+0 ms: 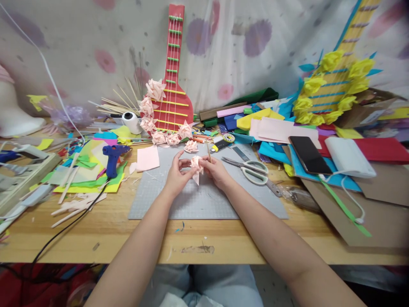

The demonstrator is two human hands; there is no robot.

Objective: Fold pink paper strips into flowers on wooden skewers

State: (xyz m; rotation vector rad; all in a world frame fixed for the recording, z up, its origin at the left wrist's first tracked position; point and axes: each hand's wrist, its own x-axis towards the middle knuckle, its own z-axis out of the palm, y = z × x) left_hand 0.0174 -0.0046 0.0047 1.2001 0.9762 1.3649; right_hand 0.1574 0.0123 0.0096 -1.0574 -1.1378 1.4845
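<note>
Between my hands, above the grey cutting mat (153, 200), is a pale pink paper flower (197, 163) with a pointed strip hanging down. My left hand (179, 174) pinches its left side with thumb and fingers. My right hand (216, 171) grips its right side and also has a thin wooden stick (208, 152) upright between the fingers. Just beyond lies another pink paper flower (191, 146). A square of pink paper (148, 158) lies at the mat's left edge. Behind stands a red paper guitar (175, 96) trimmed with similar pink flowers.
Right of my hands lie scissors (252, 169) and a yellow-black tape measure (223, 141). A blue glue gun (114, 160) stands at left, its cord crossing the table edge. At right are a phone (309, 154), a white power bank (349, 156) and a yellow paper guitar (332, 85).
</note>
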